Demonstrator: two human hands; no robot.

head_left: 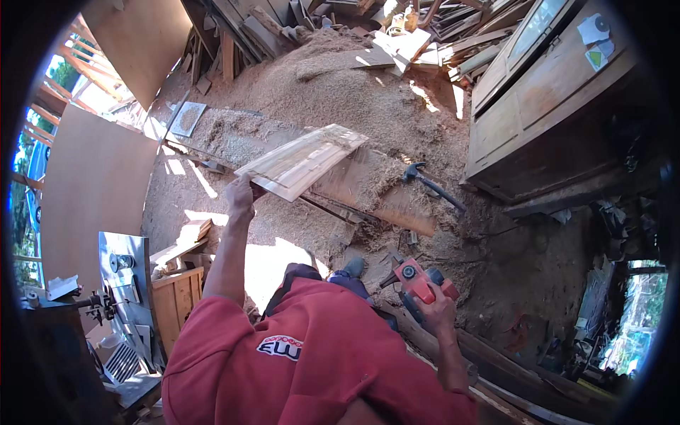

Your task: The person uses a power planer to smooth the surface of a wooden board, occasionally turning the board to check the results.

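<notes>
My left hand [241,196] is closed on the near left corner of a pale wooden panel [306,164]. The panel is flat and framed like a small cabinet door, and it is held tilted over a shavings-covered plank [400,211]. Off to the right and lower, my right hand [437,310] grips a red and black electric hand planer [416,280], apart from the panel. Beyond the planer, a claw hammer [433,188] with a dark handle lies among the shavings.
Wood shavings [326,78] are heaped over the ground, with scrap boards [418,46] piled at the back. A wooden cabinet [545,106] stands on the right. Large plywood sheets [92,191] lean at the left, near a machine with a metal plate [127,283].
</notes>
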